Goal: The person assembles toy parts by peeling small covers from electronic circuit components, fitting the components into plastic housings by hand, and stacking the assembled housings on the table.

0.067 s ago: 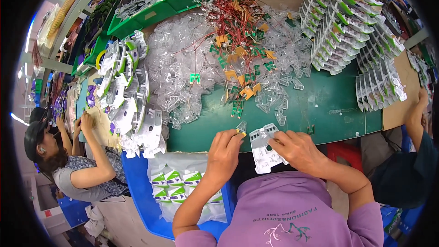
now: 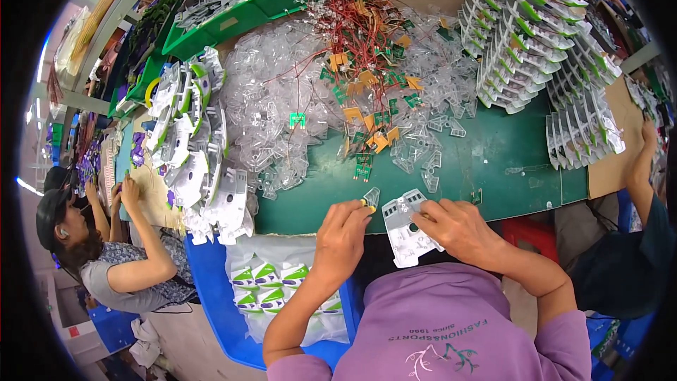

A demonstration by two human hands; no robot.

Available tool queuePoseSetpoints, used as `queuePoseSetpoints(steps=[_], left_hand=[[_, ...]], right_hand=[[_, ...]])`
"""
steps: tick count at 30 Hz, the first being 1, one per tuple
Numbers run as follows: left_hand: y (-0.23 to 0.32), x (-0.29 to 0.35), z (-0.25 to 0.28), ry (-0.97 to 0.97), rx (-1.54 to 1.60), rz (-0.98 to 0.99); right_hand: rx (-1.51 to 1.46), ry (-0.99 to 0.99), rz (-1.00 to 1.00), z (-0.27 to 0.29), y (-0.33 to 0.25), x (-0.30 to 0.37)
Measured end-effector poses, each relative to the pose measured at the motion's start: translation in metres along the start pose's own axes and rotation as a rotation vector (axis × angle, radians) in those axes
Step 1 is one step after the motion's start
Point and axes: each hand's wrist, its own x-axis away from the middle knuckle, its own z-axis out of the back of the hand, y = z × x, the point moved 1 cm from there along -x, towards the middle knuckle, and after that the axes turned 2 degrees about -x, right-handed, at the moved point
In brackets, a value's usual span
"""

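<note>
- White housing point(image 2: 403, 243): located at the near edge of the worktop point(image 2: 493, 155), before the purple shirt point(image 2: 437, 303); tilted, slotted end directed away from the wearer. Contact with the worktop edge cannot be confirmed.
- Right hand point(image 2: 463, 233): grip narrow, pinching the white housing at its right side.
- Left hand point(image 2: 340, 241): grip narrow, fingertips pinching a small clear piece point(image 2: 372, 197) with a yellow part; fingers conceal the remainder.
- Change since the preceding picture: the view shifts slightly; both hands retain their items. Housing and clear piece remain apart, so both stay in hand as separate parts, with no joining visible.
- Blue bin point(image 2: 211, 303): left of the wearer's lap, below the worktop edge; contains white-and-green units point(image 2: 266, 273) on translucent film.
- Mid worktop: heap of clear parts point(image 2: 271, 92); beside it, red-wired boards point(image 2: 367, 79), green and orange.
- Sides: stacked shells, left stack point(image 2: 189, 176) and right stack point(image 2: 518, 56).
- Far side: green crate point(image 2: 243, 21) holding grey parts.
</note>
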Motion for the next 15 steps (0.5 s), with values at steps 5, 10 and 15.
queuePoseSetpoints(steps=[5,10,15], left_hand=[[0.014,0.005,-0.008,0.028,0.161,-0.174],[0.023,-0.003,-0.019,-0.050,0.046,-0.300],[0.027,-0.003,-0.023,-0.105,-0.073,-0.305]], right_hand=[[0.003,0.006,0.041,0.002,0.003,-0.004],[0.010,-0.046,0.049,-0.004,0.008,0.003],[-0.091,0.050,-0.033,-0.006,0.009,0.007]])
